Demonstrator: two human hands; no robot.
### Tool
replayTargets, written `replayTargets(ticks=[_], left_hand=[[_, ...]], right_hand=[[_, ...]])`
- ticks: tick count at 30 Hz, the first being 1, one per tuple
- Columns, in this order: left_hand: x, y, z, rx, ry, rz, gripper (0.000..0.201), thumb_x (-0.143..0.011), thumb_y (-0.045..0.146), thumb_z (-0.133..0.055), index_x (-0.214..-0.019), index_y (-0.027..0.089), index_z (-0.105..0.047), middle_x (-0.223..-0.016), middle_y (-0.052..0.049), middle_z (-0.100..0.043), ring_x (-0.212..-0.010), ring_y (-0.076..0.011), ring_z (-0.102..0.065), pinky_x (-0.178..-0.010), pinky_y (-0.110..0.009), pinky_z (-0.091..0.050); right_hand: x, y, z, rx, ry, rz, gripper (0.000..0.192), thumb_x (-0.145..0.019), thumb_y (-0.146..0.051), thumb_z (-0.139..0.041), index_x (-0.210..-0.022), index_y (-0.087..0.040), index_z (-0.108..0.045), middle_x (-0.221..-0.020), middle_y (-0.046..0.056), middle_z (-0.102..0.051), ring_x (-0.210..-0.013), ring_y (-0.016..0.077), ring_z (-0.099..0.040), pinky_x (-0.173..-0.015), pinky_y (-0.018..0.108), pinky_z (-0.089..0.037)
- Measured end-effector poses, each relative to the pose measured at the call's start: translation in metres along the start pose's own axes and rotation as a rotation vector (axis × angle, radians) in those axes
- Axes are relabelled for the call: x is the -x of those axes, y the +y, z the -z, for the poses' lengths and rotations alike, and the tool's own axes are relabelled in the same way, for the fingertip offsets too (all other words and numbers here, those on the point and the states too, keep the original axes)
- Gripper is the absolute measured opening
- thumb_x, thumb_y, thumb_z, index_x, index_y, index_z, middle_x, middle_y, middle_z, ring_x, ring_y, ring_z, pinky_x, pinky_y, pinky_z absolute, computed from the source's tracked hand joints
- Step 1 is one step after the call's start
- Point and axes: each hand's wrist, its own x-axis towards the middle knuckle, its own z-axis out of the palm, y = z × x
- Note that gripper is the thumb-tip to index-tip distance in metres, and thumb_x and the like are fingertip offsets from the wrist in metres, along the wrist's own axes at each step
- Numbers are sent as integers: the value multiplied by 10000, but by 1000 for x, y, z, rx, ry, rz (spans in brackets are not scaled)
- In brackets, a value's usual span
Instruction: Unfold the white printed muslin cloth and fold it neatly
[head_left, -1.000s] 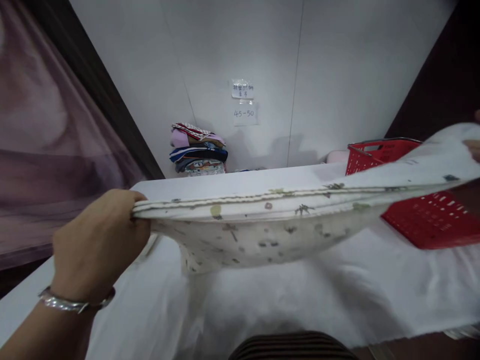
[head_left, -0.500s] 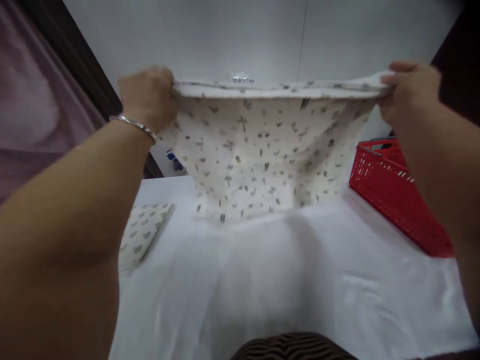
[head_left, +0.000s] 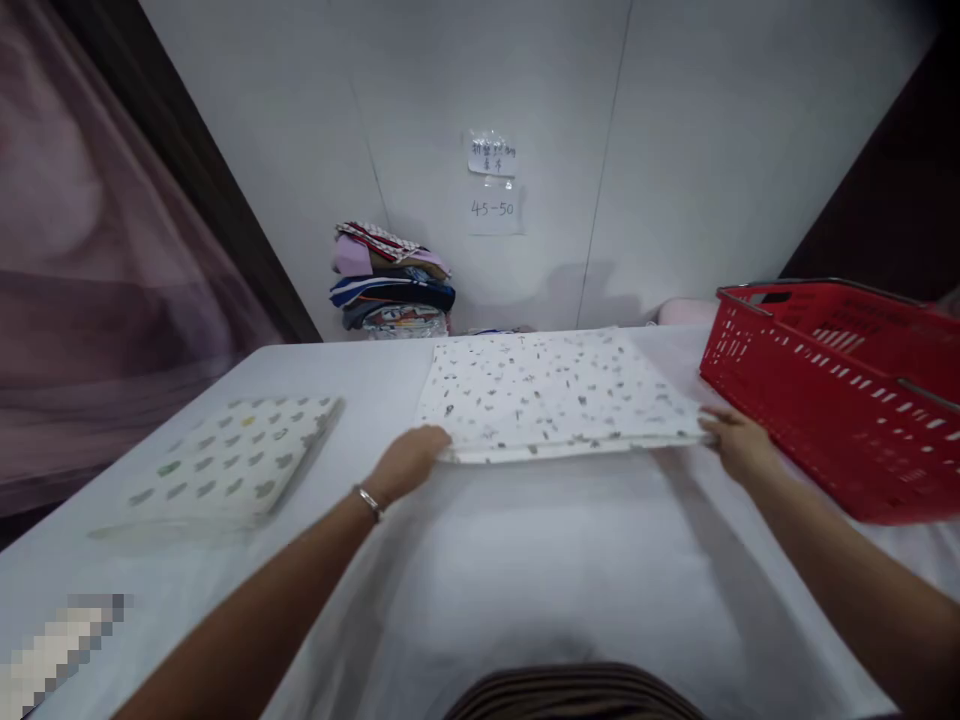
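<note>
Two hands (head_left: 411, 465) (head_left: 739, 442), patterned cloth (head_left: 551, 392) gripped (near edge)

At the centre, the printed cloth (head_left: 544, 385) is white, scattered with small grey and darker motifs. Between 8 and 9 o'clock, the folded cloth (head_left: 232, 455) is cream with rows of grey shapes, one greenish and one yellow. The basket (head_left: 817, 420) at 3 o'clock is plain red; the table (head_left: 525, 560) is covered in white. Toward 10 o'clock, the stack of folded fabrics (head_left: 394, 285) mixes red, lilac, brown, blue and white. The bracelet (head_left: 368, 503) toward 7 o'clock is silver.
</note>
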Motion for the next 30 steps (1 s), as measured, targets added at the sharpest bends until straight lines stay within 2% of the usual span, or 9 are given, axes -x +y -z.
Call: replayTargets(ticks=[2,5,8,11,14,17,21,26,30], left_hand=[[16,9,-38,73,15,37,385,-701,-7,-427,-959,210,-613,-1006,-45,-642,-960,-178,-575,-833,-314,-472],[26,9,-56,58,88,160,402,-658,-23,-431,-947,188,-614,-1019,-73,-635,-984,-207,-560,-844,-345,-462],[29,-2,-42,10,104,229,368,-649,-21,-435,-901,177,-614,-976,-85,-638,-952,-226,-562,-809,-356,-458],[40,-9,-21,-20,122,189,349,-663,-20,-422,-871,182,-616,-959,-80,-641,-938,-224,-557,-792,-350,-451],[64,-7,-7,-45,139,134,330,-699,-8,-400,-855,186,-618,-960,-77,-642,-935,-221,-552,-792,-349,-441],[93,0,-5,-36,87,104,303,-722,19,-397,-834,188,-621,-943,-71,-647,-905,-220,-559,-778,-350,-440],[124,11,-13,4,62,142,305,-715,36,-401,-849,189,-629,-948,-66,-653,-909,-222,-561,-791,-353,-439],[139,20,-25,63,77,163,280,-748,89,-408,-887,181,-634,-987,-78,-656,-963,-225,-560,-854,-360,-432],[144,21,-25,107,42,184,294,-715,109,-429,-922,169,-628,-1019,-86,-646,-983,-222,-561,-884,-356,-430]], right_hand=[[9,42,13,13,21,-204,221,-565,-53,-670,-749,-172,-648,-584,-23,-563,-456,91,-512,-387,185,-453],[15,66,27,39,13,-237,257,-551,-99,-685,-781,-207,-653,-604,-30,-564,-466,96,-513,-405,193,-476],[14,59,31,76,-13,-241,273,-518,-106,-688,-766,-215,-651,-618,-18,-573,-480,110,-524,-417,210,-493],[14,48,34,99,-44,-197,277,-506,-129,-692,-770,-206,-659,-644,1,-591,-488,115,-530,-417,220,-496],[26,45,40,157,-100,-181,275,-507,-165,-702,-777,-202,-667,-675,10,-607,-499,115,-537,-439,238,-516],[49,48,50,235,-133,-205,256,-510,-172,-692,-763,-196,-663,-651,7,-598,-500,120,-538,-449,255,-523],[81,54,64,377,-163,-92,283,-572,-252,-665,-845,-179,-671,-570,-16,-561,-436,106,-491,-395,236,-451],[99,62,77,623,-131,62,363,-672,-349,-588,-959,-146,-677,-472,-33,-493,-399,124,-453,-386,245,-351],[105,64,83,919,-168,380,318,-759,-336,-503,-925,-141,-690,-804,88,-643,-733,204,-586,-658,321,-466]])
